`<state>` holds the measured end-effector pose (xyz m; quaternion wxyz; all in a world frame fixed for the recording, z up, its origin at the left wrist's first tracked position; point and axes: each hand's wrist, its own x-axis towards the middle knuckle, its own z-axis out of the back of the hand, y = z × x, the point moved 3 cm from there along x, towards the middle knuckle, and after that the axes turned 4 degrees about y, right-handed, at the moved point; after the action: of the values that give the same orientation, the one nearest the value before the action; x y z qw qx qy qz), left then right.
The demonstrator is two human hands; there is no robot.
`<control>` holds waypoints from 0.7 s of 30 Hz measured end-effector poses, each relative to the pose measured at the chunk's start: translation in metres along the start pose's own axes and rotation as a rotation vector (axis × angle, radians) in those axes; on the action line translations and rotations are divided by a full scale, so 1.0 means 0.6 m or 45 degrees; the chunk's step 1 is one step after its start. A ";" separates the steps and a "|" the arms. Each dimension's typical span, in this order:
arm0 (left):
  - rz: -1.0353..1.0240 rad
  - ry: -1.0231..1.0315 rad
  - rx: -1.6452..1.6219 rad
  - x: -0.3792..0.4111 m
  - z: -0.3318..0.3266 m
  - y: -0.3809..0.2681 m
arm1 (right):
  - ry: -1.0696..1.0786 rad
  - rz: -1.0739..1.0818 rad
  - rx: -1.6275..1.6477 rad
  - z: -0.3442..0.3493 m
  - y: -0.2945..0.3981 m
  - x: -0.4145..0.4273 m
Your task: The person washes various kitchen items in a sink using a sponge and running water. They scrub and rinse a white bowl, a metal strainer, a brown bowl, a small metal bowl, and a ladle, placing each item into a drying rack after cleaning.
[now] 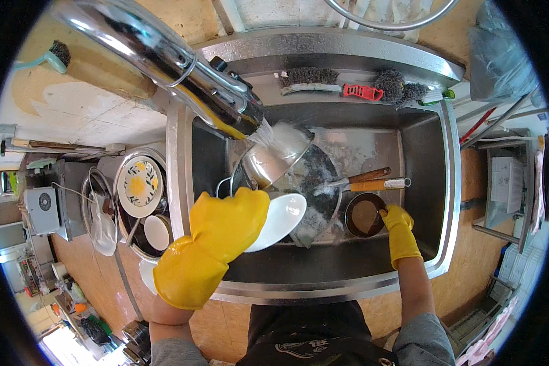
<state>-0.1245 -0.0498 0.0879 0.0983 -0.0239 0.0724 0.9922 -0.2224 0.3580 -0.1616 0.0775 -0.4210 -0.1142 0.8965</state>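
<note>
My left hand (226,224), in a yellow rubber glove, grips a white bowl (281,222) tilted over the sink. Just beyond it a shiny metal pot (270,160) leans on its side under running water from a chrome spout (210,91). The left glove hides part of the bowl and where the pot's wire handle ends. My right hand (398,222), gloved too, holds the edge or handle of a small dark pan (365,215) at the sink's right. A large round dark pan (313,171) with suds lies beneath, two wooden-handled utensils (377,184) resting across its rim.
Along the back ledge lie a red-handled wire brush (361,91) and steel-wool scrubbers (391,87). Left of the steel sink (450,183) stands a metal basin (119,183) holding a flower-patterned plate (140,186) and a white cup (157,232). A clear plastic bag (498,59) hangs at right.
</note>
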 end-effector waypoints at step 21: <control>-0.113 0.215 -0.325 0.041 0.049 -0.013 | 0.195 0.055 0.102 -0.019 -0.009 0.003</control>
<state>-0.1483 -0.0330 0.1142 0.1317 -0.1227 -0.0473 0.9825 -0.2144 0.3650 -0.1687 0.0835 -0.4871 -0.0629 0.8671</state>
